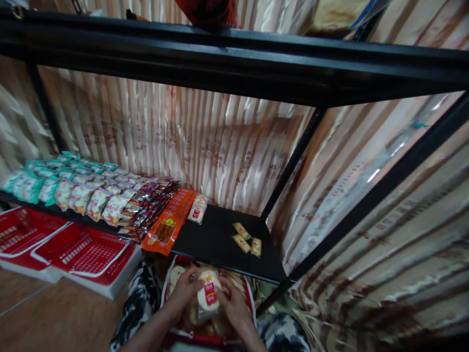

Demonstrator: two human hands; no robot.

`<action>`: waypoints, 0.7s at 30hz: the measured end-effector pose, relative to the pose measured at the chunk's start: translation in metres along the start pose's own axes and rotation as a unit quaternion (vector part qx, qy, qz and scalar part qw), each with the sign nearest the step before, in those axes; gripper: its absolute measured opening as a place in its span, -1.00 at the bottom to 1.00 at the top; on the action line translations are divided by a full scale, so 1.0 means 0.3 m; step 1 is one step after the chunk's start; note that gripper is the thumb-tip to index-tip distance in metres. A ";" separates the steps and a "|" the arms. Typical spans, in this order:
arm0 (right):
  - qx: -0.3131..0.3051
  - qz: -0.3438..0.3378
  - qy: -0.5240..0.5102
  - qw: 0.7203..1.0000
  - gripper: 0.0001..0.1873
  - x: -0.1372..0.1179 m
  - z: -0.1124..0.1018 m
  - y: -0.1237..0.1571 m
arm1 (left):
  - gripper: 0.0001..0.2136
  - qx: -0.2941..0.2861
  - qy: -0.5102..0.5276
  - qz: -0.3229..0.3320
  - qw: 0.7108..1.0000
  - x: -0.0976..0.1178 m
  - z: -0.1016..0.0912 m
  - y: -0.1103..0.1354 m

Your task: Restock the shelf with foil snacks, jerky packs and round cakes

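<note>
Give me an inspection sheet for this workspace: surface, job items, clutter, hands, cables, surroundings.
Surface: black shelf, rows of snack packs on its left stretch.
Job items: packet with a red label, held over a basket; a similar-looking packet lies on the shelf.
Clutter: three small yellow packets near the right end; orange bag beside the rows; red-and-white baskets below left.
Hands: left hand and right hand both grip the labelled packet.
Cables: nothing seen.
Surroundings: wrinkled striped sheeting behind; upper shelf above.

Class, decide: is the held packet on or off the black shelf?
Off: left hand and right hand hold the packet over the basket, clear of the shelf.
</note>
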State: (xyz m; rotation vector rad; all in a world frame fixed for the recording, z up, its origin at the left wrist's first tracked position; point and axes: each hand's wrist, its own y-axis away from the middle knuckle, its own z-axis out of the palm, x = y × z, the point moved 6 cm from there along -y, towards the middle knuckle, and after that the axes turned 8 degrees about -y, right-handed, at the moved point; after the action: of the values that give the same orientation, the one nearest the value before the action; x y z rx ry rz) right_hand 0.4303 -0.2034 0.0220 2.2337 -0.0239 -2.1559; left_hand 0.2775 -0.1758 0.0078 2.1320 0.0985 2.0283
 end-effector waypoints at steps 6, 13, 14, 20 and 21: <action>-0.006 0.053 -0.101 0.993 -0.52 0.036 -0.011 -0.133 | -0.69 0.009 0.075 -0.002 0.997 0.012 0.012 -0.163; 0.092 0.036 -0.115 0.988 -0.67 0.015 -0.014 -0.409 | -0.59 0.165 -0.168 0.050 0.971 0.088 -0.055 -0.302; 0.101 0.031 -0.113 0.988 -0.67 0.014 -0.004 -0.452 | -0.59 0.164 -0.190 0.063 0.966 0.096 -0.053 -0.319; 0.128 0.015 -0.118 0.985 -0.67 0.045 0.067 -0.678 | -0.54 0.156 -0.238 0.070 0.956 0.095 -0.051 -0.433; 0.131 0.012 -0.108 0.985 -0.67 0.053 0.077 -0.708 | -0.54 0.151 -0.238 0.065 0.957 0.092 -0.055 -0.453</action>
State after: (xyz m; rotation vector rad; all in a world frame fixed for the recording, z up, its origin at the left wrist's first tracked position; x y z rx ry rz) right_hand 0.4048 0.0079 -0.0028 2.0899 -0.3581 -2.5009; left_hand 0.2745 -0.0362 0.0101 2.8256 0.2112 1.5793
